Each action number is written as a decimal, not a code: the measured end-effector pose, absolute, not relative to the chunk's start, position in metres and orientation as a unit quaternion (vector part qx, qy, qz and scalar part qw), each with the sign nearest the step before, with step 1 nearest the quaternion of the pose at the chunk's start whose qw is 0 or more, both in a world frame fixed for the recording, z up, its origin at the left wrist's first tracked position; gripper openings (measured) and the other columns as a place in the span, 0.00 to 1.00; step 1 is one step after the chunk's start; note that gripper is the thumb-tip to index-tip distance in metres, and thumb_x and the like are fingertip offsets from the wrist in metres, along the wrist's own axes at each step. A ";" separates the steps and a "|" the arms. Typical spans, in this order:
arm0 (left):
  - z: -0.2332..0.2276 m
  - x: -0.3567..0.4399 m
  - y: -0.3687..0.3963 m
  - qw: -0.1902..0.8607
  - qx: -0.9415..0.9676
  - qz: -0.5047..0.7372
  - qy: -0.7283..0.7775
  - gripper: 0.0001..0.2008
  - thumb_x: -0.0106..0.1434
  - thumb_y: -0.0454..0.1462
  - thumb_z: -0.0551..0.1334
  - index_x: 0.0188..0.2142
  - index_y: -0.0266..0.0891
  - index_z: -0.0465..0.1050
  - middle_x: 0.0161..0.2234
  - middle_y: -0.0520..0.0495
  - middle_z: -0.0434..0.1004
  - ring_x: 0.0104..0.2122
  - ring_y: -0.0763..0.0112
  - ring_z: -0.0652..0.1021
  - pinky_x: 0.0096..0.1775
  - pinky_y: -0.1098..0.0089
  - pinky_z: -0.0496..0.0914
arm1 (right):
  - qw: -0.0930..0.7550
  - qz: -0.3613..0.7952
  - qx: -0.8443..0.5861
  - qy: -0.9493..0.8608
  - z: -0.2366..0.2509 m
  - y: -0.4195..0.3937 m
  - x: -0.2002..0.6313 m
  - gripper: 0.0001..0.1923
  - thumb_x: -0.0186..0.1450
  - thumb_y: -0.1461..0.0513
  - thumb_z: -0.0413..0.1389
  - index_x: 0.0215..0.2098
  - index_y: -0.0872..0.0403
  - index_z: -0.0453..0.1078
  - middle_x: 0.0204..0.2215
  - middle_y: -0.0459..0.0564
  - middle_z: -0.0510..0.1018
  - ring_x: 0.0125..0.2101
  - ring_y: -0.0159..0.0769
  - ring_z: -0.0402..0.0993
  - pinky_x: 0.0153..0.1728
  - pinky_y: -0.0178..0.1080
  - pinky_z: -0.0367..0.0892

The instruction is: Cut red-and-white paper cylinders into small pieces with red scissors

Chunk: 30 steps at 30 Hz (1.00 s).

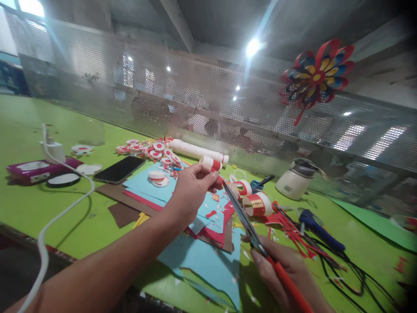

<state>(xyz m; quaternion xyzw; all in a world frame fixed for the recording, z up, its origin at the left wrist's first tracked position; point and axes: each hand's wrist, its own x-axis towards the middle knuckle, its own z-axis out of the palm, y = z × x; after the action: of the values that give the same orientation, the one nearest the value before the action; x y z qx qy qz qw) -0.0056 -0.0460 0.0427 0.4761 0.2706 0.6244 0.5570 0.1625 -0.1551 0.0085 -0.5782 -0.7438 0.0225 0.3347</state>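
My left hand (190, 193) is closed in a pinch over the middle of the table, with a small piece of red paper (222, 178) at its fingertips. My right hand (286, 269) grips scissors (246, 221) with red handles. The blades point up and away from me, and their tips are right beside the red paper. Under my hands lie stacked sheets of light blue paper (210, 256), with red and brown sheets among them and small cut scraps scattered on top. Just beyond my left fingers is a red and white paper roll (206, 162).
Red and white paper rings (156, 154) are piled behind the sheets. A phone (120, 169) and a purple box (32, 171) lie left. At right are a blue glue gun (321, 229), black cables and a white kettle (295, 180). A paper flower (317, 78) hangs above a perforated screen.
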 end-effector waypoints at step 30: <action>0.044 -0.011 -0.043 0.557 0.484 0.624 0.258 0.07 0.52 0.36 0.62 0.24 0.35 0.65 0.22 0.48 0.73 0.25 0.72 0.74 0.30 0.69 0.65 | 0.348 0.189 -0.592 -0.702 0.011 -0.157 0.165 0.16 0.61 0.52 0.48 0.34 0.54 0.69 0.14 0.42 0.64 0.14 0.28 0.59 0.15 0.30 0.56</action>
<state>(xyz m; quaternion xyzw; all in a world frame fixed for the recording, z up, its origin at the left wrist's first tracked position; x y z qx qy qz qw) -0.0112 -0.0425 0.0441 0.4839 0.2579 0.6239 0.5568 0.1649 -0.1572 0.0107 -0.5920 -0.7020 0.1888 0.3480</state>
